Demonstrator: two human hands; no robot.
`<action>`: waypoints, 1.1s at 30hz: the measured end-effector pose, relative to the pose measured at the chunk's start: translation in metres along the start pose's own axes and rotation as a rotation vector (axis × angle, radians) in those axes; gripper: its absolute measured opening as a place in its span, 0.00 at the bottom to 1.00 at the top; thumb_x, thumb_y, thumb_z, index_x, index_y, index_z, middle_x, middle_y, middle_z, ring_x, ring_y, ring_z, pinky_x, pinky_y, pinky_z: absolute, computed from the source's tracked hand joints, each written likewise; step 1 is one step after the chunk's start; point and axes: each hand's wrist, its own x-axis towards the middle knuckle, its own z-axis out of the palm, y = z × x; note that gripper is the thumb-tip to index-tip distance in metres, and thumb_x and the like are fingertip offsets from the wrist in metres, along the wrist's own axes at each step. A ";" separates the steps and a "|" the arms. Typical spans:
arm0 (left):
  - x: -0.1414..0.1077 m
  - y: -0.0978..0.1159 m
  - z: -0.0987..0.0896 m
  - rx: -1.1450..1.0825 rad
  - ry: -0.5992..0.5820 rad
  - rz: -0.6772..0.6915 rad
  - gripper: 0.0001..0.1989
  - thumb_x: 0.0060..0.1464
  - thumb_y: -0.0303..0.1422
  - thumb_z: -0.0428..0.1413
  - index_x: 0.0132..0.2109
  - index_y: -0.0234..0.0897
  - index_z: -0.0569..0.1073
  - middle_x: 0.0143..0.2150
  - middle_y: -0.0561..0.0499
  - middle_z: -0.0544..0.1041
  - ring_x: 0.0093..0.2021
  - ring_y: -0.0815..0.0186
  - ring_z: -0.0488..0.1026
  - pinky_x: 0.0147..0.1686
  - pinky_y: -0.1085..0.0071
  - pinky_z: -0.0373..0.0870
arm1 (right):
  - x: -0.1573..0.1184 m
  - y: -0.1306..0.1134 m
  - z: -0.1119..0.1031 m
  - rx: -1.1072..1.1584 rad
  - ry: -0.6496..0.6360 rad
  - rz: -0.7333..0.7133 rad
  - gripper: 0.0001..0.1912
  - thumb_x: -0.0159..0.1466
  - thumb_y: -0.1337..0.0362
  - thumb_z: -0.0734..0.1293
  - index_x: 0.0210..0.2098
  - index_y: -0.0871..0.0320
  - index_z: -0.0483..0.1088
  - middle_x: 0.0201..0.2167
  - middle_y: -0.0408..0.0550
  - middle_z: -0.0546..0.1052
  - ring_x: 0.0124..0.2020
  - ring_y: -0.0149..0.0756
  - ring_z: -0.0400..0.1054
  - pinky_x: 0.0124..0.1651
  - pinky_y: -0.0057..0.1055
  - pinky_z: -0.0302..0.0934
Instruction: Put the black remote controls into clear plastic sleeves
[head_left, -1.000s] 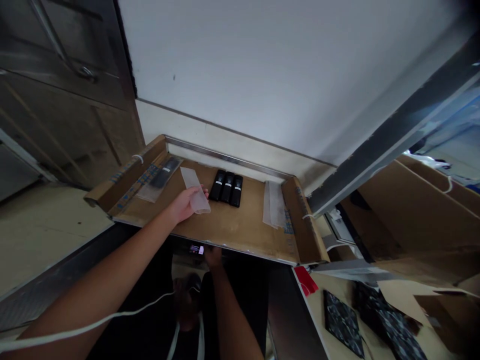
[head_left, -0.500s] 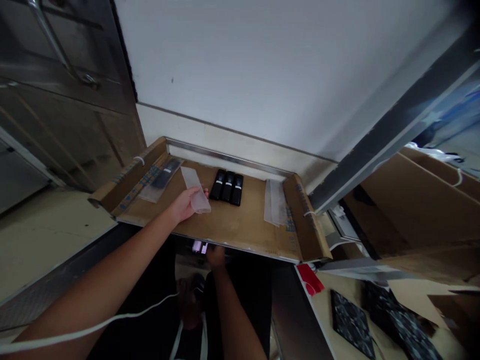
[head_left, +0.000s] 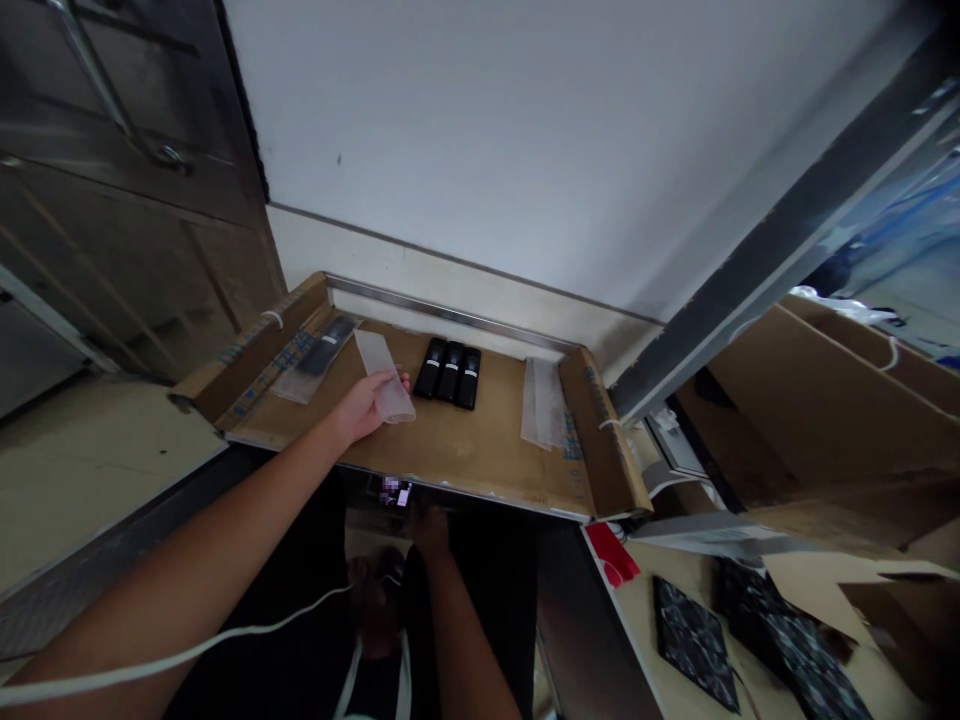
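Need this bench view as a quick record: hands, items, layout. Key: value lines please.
left_hand: left hand holding a translucent sleeve, over the tray
right_hand: right hand below the tray's near edge, beside a lit screen; grip unclear, too dark
surface: cardboard-lined tray, raised cardboard sides left and right
center: three black handheld devices, side by side, each with a white label
tray_left: black item in a clear sleeve
tray_right: overlapping translucent sleeves
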 end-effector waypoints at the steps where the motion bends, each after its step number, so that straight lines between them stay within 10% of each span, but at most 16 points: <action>1: 0.001 0.000 0.000 -0.002 0.005 -0.001 0.09 0.62 0.22 0.51 0.45 0.31 0.74 0.34 0.47 0.79 0.31 0.67 0.78 0.33 0.70 0.77 | -0.008 -0.005 -0.006 0.003 0.002 0.005 0.17 0.70 0.66 0.58 0.43 0.63 0.78 0.40 0.64 0.83 0.44 0.50 0.79 0.44 0.37 0.69; 4: 0.004 0.002 0.001 -0.011 0.015 0.001 0.09 0.62 0.22 0.50 0.45 0.30 0.75 0.33 0.47 0.79 0.31 0.67 0.78 0.34 0.71 0.78 | -0.044 -0.031 -0.039 0.181 -0.118 -0.103 0.15 0.71 0.62 0.60 0.45 0.58 0.77 0.41 0.56 0.83 0.44 0.43 0.78 0.43 0.32 0.68; 8: 0.006 0.002 0.003 -0.002 0.017 -0.004 0.09 0.62 0.22 0.50 0.43 0.29 0.74 0.33 0.45 0.79 0.31 0.67 0.78 0.35 0.71 0.78 | -0.073 -0.079 -0.131 0.574 -0.856 -0.306 0.23 0.64 0.47 0.68 0.50 0.56 0.74 0.30 0.45 0.81 0.22 0.34 0.72 0.27 0.29 0.65; 9: 0.006 0.002 0.003 0.000 0.020 -0.002 0.09 0.62 0.22 0.50 0.43 0.29 0.74 0.33 0.45 0.79 0.31 0.67 0.78 0.35 0.71 0.78 | -0.067 -0.090 -0.158 0.604 -0.772 -0.326 0.25 0.63 0.44 0.68 0.48 0.56 0.74 0.29 0.45 0.80 0.21 0.33 0.71 0.26 0.29 0.64; 12: 0.006 0.001 0.003 -0.001 0.015 0.005 0.08 0.61 0.22 0.50 0.43 0.30 0.74 0.33 0.45 0.80 0.32 0.66 0.78 0.35 0.71 0.78 | -0.020 -0.111 -0.219 0.451 0.149 -0.193 0.24 0.66 0.44 0.62 0.43 0.59 0.74 0.33 0.51 0.80 0.29 0.36 0.73 0.33 0.30 0.66; 14: 0.006 0.000 0.002 -0.003 0.004 0.003 0.08 0.61 0.22 0.51 0.42 0.30 0.74 0.33 0.46 0.79 0.32 0.66 0.78 0.36 0.71 0.78 | 0.020 -0.119 -0.236 0.177 0.410 0.006 0.26 0.65 0.46 0.65 0.48 0.63 0.73 0.45 0.62 0.79 0.45 0.47 0.75 0.45 0.38 0.68; 21: 0.008 0.000 0.001 -0.025 0.015 0.002 0.08 0.61 0.22 0.51 0.42 0.30 0.74 0.33 0.45 0.79 0.32 0.66 0.79 0.37 0.70 0.78 | 0.078 -0.128 -0.224 -0.082 0.404 0.197 0.32 0.60 0.47 0.68 0.51 0.70 0.74 0.51 0.77 0.75 0.54 0.64 0.72 0.51 0.51 0.67; 29: 0.007 0.000 -0.001 -0.029 0.000 0.001 0.08 0.61 0.23 0.50 0.42 0.30 0.75 0.33 0.45 0.79 0.33 0.65 0.79 0.38 0.69 0.78 | 0.073 -0.094 -0.230 0.040 0.469 0.109 0.23 0.57 0.48 0.70 0.39 0.63 0.77 0.42 0.67 0.81 0.44 0.53 0.77 0.40 0.38 0.68; 33: 0.004 0.000 -0.003 -0.040 -0.039 -0.008 0.07 0.62 0.23 0.50 0.41 0.32 0.73 0.35 0.45 0.80 0.36 0.62 0.80 0.43 0.57 0.80 | 0.054 -0.066 -0.229 0.507 0.395 -0.007 0.18 0.59 0.49 0.67 0.36 0.58 0.70 0.33 0.53 0.80 0.33 0.40 0.76 0.29 0.29 0.66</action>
